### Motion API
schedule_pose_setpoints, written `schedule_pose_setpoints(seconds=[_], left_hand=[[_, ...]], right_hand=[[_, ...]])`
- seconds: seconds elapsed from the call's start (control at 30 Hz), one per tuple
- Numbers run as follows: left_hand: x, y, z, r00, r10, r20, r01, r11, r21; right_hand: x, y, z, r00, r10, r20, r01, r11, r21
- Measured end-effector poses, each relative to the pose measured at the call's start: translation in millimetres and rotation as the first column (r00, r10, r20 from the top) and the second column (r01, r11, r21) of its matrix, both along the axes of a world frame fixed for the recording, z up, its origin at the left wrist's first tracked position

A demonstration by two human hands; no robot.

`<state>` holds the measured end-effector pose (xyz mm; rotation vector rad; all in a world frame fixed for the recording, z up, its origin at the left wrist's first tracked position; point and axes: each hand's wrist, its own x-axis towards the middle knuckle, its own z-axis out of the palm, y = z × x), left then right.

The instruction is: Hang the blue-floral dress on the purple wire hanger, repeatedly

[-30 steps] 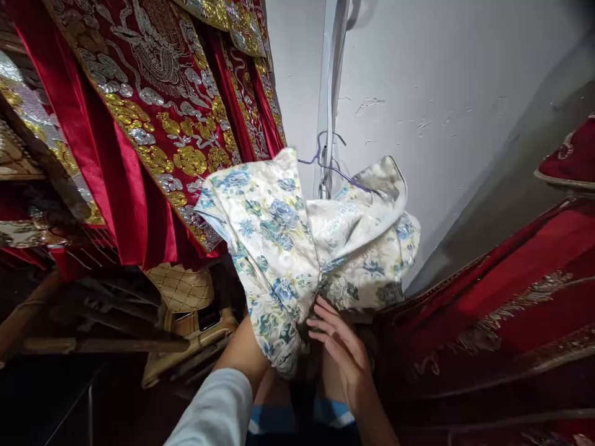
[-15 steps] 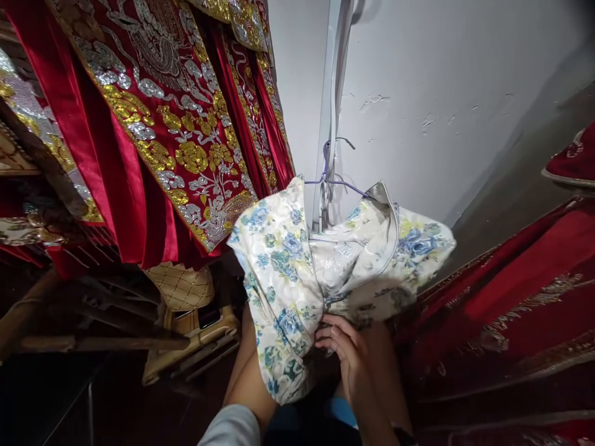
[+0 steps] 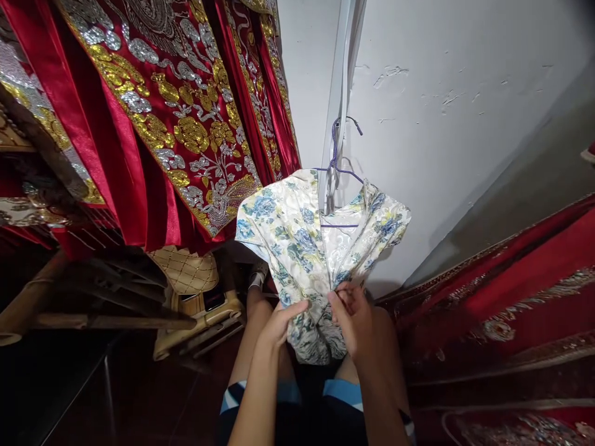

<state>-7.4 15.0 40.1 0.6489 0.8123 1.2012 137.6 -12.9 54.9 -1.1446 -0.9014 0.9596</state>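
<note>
A white short-sleeved dress (image 3: 297, 226) with blue and yellow flowers hangs on a thin purple hanger (image 3: 335, 148), its lower part bunched above my lap. My left hand (image 3: 281, 322) grips the bunched cloth at the left side, thumb on top and the other fingers hidden behind it. At the front opening, my right hand (image 3: 351, 313) pinches the overlapping edge of the dress between thumb and fingers. The neckline gapes above that pinch, showing the pale lining and the hanger's lower bar.
Red embroidered garments with gold and silver sequins (image 3: 193, 133) hang on the left. More red embroidered fabric (image 3: 488, 310) lies along the right side. A bamboo-like chair (image 3: 223, 319) stands low on the left. Ahead is a white wall (image 3: 446, 68) with a pale vertical strip (image 3: 341, 68).
My left hand, hidden behind the dress before, now shows gripping its left side. My right hand has closed on the front edge. The dress's right shoulder has swung inward, and its hem is gathered.
</note>
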Motion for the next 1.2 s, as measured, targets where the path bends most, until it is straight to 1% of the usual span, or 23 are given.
schedule_pose_setpoints(seconds=[0.1, 0.17, 0.27, 0.43, 0.6, 0.7, 0.8, 0.93, 1.03, 1.1, 1.13, 1.17, 1.2], left_hand=[[4, -5, 15.5, 0.996, -0.081, -0.042, 0.080, 0.996, -0.026], [7, -9, 20.7, 0.996, -0.083, -0.036, 0.082, 0.996, -0.038], [7, -14, 21.6, 0.996, -0.076, -0.038, 0.075, 0.997, -0.032], [-1, -15, 21.2, 0.995, -0.049, -0.089, 0.050, 0.999, 0.011], [-7, -14, 24.0, 0.989, -0.047, -0.142, 0.054, 0.998, 0.045], [-6, -13, 26.7, 0.982, -0.081, -0.173, 0.091, 0.995, 0.048], [-4, -13, 28.8, 0.977, -0.121, -0.178, 0.134, 0.989, 0.062], [2, -15, 27.8, 0.981, -0.122, -0.153, 0.135, 0.988, 0.079], [4, -12, 23.0, 0.987, -0.070, -0.145, 0.077, 0.996, 0.041], [5, -6, 17.3, 0.988, 0.012, -0.154, -0.006, 0.999, 0.035], [5, -3, 13.8, 0.982, 0.092, -0.167, -0.083, 0.995, 0.059], [5, 0, 10.4, 0.960, 0.208, -0.188, -0.191, 0.976, 0.103], [6, 1, 7.1, 0.911, 0.352, -0.215, -0.320, 0.932, 0.171]], right_hand=[[-1, 4, 7.8, 0.993, -0.053, 0.103, 0.052, 0.999, 0.013], [1, 2, 7.6, 0.988, -0.092, 0.127, 0.089, 0.996, 0.033], [4, -3, 2.6, 0.984, -0.111, 0.137, 0.104, 0.993, 0.055], [2, -5, -3.6, 0.989, -0.002, 0.146, -0.002, 1.000, 0.022], [-4, -8, 5.6, 0.970, 0.018, 0.242, -0.010, 0.999, -0.032], [-1, -12, 8.7, 0.957, 0.053, 0.285, -0.035, 0.997, -0.066], [6, -14, 2.9, 0.959, 0.029, 0.280, -0.004, 0.996, -0.088], [15, -16, -4.1, 0.962, -0.026, 0.273, 0.048, 0.996, -0.072], [20, -19, -2.6, 0.944, -0.089, 0.319, 0.103, 0.994, -0.027], [21, -21, -2.1, 0.932, -0.135, 0.335, 0.140, 0.990, 0.008], [22, -22, -2.5, 0.931, -0.155, 0.332, 0.154, 0.988, 0.029], [22, -22, -3.3, 0.931, -0.176, 0.320, 0.167, 0.984, 0.053], [22, -22, -4.3, 0.931, -0.198, 0.306, 0.182, 0.980, 0.081]])
